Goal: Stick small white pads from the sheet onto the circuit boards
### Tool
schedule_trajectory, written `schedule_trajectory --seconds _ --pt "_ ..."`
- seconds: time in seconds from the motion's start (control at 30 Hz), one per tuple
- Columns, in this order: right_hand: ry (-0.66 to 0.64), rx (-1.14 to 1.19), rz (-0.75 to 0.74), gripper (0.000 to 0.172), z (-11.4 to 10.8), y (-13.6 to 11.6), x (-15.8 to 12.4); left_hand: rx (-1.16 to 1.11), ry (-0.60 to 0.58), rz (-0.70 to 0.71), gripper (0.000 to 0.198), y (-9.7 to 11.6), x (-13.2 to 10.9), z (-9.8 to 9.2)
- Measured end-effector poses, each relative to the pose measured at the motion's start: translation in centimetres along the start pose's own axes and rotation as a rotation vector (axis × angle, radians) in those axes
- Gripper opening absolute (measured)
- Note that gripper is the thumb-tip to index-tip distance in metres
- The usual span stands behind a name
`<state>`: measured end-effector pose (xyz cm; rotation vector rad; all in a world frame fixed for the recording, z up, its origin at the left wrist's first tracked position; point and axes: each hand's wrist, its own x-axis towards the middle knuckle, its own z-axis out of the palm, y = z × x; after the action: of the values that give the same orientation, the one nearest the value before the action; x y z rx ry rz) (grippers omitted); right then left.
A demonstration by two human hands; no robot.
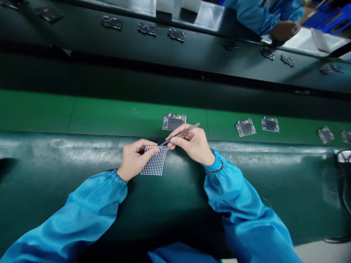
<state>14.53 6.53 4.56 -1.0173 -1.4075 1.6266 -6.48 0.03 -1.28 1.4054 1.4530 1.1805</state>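
Note:
Between the thumb and fingers of my left hand [135, 157] is the top edge of a sheet of small white round stickers [153, 164], its lower part hanging down over the green mat. My right hand [193, 142] is closed around a pair of metal tweezers [186, 130]. The tweezers slant down to the left, and their tips meet the sheet's upper edge beside my left fingers. Whether a sticker is between the tips is too small to tell. Just behind my right fingers a circuit board [173, 122] lies on the green belt, partly covered by them.
More circuit boards [245, 127] lie to the right on the green belt [109, 113]. Across a dark gap, a second belt [203, 49] carries several boards. A co-worker's hand [285, 31] is at the upper right. Black cables [342, 182] hang at the right edge.

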Motion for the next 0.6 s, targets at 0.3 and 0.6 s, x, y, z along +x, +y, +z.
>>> schedule_trajectory --seconds 0.3,0.6 --pt "-0.014 0.012 0.047 0.025 -0.42 0.09 -0.11 -0.016 -0.004 0.005 0.013 -0.31 -0.08 0.02" --pt "-0.005 0.031 0.022 0.025 -0.44 -0.21 -0.15 0.021 -0.006 0.012 0.012 -0.53 -0.14 -0.09"
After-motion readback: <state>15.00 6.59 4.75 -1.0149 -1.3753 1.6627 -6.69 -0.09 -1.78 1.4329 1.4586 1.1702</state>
